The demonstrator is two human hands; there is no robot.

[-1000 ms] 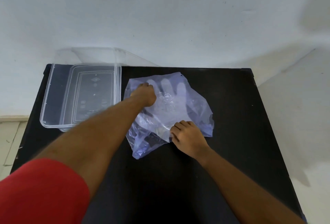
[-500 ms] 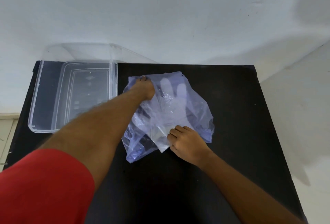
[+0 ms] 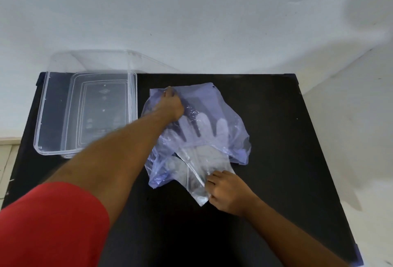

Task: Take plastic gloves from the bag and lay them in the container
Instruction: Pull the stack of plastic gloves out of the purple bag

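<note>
Early stage: we pin the bag (image 3: 231,117) with our left hand (image 3: 172,105), fingers closed on its far edge; right hand (image 3: 227,190) pinches a glove (image 3: 197,166) half out. Container (image 3: 85,113) empty, nothing laid yet.

Single head view, looking steeply down, close over table (image 3: 276,117)

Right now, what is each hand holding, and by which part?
Left hand pins the bag at its far left corner. Right hand pinches a clear glove by its cuff end, partly out of the bag.
</note>
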